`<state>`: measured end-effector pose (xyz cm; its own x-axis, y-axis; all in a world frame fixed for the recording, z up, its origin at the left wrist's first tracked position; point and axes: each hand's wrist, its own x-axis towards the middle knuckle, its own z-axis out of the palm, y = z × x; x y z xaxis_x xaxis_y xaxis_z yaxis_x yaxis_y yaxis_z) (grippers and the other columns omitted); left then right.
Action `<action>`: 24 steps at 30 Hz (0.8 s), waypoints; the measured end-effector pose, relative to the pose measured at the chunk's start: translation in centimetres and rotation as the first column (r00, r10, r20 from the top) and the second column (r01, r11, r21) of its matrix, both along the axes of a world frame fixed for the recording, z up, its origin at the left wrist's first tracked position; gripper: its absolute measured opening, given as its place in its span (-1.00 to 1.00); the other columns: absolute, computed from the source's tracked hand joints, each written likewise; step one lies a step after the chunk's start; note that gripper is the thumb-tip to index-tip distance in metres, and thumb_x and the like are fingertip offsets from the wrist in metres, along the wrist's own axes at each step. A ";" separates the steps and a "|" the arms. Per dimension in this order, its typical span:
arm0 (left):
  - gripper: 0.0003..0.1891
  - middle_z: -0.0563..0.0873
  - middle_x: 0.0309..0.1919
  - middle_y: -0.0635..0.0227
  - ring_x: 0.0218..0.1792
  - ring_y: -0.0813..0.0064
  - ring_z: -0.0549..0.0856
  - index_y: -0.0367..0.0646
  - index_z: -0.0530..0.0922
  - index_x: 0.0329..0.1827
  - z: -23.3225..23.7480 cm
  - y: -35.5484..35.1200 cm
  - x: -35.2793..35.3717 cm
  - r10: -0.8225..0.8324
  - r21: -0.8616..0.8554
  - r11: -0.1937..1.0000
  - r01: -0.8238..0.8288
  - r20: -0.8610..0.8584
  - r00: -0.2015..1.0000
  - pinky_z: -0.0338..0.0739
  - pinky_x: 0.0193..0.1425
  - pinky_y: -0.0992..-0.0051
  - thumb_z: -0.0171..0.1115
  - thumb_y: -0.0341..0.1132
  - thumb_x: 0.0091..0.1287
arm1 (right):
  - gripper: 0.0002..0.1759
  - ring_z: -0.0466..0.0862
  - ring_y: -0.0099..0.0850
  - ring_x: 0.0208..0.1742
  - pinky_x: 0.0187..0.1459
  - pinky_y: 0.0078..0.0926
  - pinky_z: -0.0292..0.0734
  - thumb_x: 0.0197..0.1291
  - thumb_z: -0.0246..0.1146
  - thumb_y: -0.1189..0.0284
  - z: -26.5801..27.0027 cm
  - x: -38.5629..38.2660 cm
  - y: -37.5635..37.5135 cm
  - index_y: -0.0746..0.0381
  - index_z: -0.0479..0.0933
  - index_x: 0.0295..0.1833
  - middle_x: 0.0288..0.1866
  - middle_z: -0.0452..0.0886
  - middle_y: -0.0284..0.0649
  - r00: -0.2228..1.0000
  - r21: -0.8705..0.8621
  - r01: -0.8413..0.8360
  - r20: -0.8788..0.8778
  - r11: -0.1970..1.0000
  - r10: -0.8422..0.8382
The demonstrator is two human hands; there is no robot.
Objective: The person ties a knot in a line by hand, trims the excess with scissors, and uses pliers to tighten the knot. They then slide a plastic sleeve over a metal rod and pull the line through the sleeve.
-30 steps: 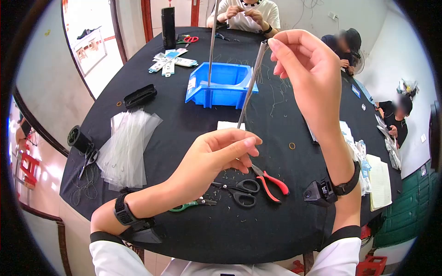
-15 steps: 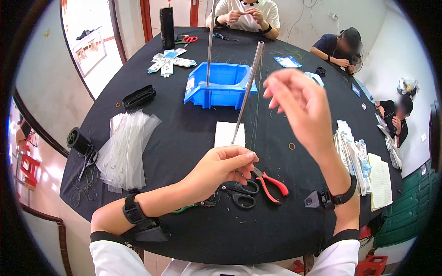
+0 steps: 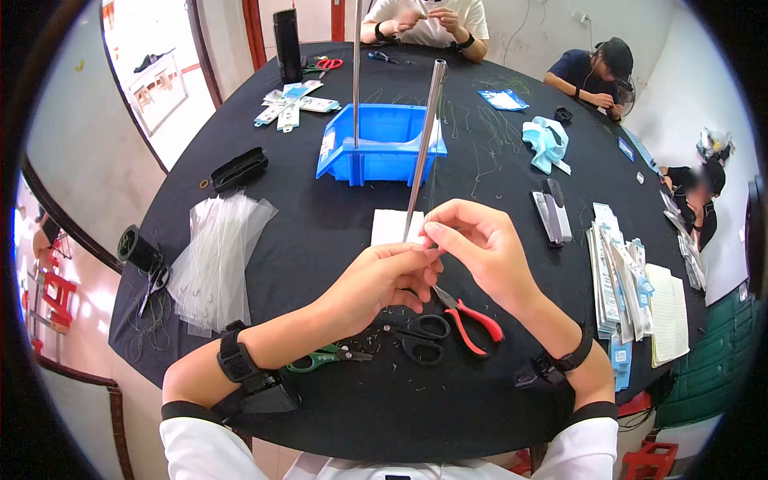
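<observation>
My left hand [image 3: 392, 280] is closed in a pinch, its fingertips meeting those of my right hand [image 3: 476, 244], which is pinched too. What lies between the fingertips is too small to make out. Thin line runs up near them beside a slanted metal rod [image 3: 424, 144]. Behind the hands lies a white pad [image 3: 386, 227], partly covered. Black-handled scissors [image 3: 422, 338] and red-handled pliers [image 3: 474, 320] rest just below the hands, with green-handled scissors [image 3: 326, 358] to their left.
A blue bin [image 3: 384, 164] stands beyond the hands, near an upright rod [image 3: 357, 72]. Clear plastic sleeves [image 3: 220, 260] and a thread spool [image 3: 138, 246] lie left. Right are a stapler [image 3: 552, 212], packets [image 3: 616, 280] and a notebook [image 3: 668, 312]. Several people sit around the table.
My right hand has come down and left to meet my left hand, uncovering the stapler and blue cloth. My left hand has barely moved.
</observation>
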<state>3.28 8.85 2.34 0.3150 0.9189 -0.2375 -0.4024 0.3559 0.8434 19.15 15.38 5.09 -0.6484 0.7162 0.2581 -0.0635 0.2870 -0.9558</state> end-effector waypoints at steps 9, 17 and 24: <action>-0.72 0.59 -0.47 0.45 -0.50 0.68 0.54 -0.25 0.57 -0.27 -0.7 0.1 0.5 0.181 0.191 0.970 -0.150 -0.159 0.971 0.45 -0.41 0.63 0.09 -0.17 0.37 | -0.85 0.59 -0.64 -0.24 -0.17 -0.66 0.47 0.26 0.17 0.46 -0.8 -0.9 -0.8 0.34 0.55 -0.19 -0.31 0.62 -0.31 0.986 -0.066 0.072 -0.146 0.995 -0.081; -0.66 0.62 -0.51 0.40 -0.50 0.71 0.54 -0.35 0.59 -0.30 -1.0 0.1 1.1 0.332 0.385 0.904 -0.187 -0.355 0.874 0.45 -0.41 0.64 -0.01 -0.23 0.42 | -0.83 0.58 -0.64 -0.30 -0.25 -0.66 0.48 0.29 0.12 0.47 -2.0 -1.0 -0.7 0.35 0.54 -0.23 -0.34 0.61 -0.28 0.980 -0.029 0.175 -0.094 0.984 -0.177; -0.65 0.63 -0.60 0.33 -0.55 0.67 0.56 -0.39 0.61 -0.40 -0.7 0.1 1.4 0.410 0.445 0.874 -0.198 -0.453 0.791 0.46 -0.43 0.60 0.00 -0.27 0.37 | -0.85 0.58 -0.61 -0.33 -0.28 -0.60 0.48 0.25 0.13 0.49 -2.4 -1.3 -0.8 0.34 0.56 -0.25 -0.32 0.64 -0.27 0.962 0.295 0.268 -0.124 0.917 -0.242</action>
<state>4.71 8.96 1.61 -0.0698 0.9941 0.0825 0.0989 -0.0754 0.9922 17.84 14.59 2.74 -0.4210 0.7315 0.5364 -0.0248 0.5818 -0.8129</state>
